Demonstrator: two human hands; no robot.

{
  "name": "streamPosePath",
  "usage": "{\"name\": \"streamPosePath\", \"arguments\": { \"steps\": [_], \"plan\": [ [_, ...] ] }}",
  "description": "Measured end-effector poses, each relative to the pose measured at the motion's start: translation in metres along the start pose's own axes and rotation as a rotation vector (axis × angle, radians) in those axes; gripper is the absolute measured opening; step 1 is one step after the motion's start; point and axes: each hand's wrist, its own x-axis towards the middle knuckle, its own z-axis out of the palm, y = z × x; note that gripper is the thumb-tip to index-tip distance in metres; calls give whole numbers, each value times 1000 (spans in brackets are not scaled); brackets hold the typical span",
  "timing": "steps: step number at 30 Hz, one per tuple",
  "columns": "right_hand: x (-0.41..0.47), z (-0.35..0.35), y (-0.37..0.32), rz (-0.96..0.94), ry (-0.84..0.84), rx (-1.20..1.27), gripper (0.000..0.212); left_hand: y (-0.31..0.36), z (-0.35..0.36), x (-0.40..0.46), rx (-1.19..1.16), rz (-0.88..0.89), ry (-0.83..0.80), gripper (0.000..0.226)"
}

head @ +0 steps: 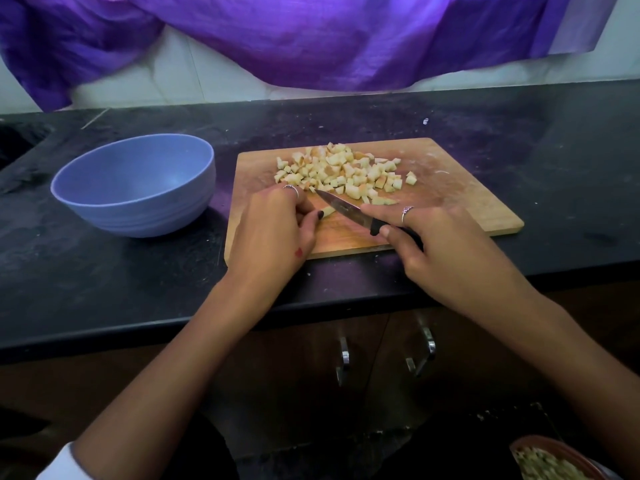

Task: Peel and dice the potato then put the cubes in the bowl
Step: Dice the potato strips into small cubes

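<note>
Worktop (450, 116) of dark stone carries a wooden board (467, 202) and, just left of it, a blue bowl (138, 209) with nothing visible inside. Potato cubes (346, 171) lie heaped on the board's far half; dicing looks almost finished, transfer not yet begun. Right hand (446, 251) grips the knife (343, 209), blade angled over the board. Left hand (277, 226) curls its fingers around a last small piece (328, 211) beside the blade.

Potato cubes (343, 173) on the cutting board (467, 202), bowl (135, 188) just left, all on the counter (554, 150).
</note>
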Motion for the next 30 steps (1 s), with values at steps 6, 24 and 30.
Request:
{"name": "streamPosePath", "arguments": {
  "steps": [6,24,30],
  "plan": [
    [8,-1,-13,9,-84,-108,41,0,1,0,-34,-1,2,8],
    [-5,-9,-13,-1,9,-93,36,-1,2,-5,-14,27,30,12],
    [-6,-2,-13,-29,-1,-52,40,-3,-1,-7,-41,16,52,10]
  ]
}}
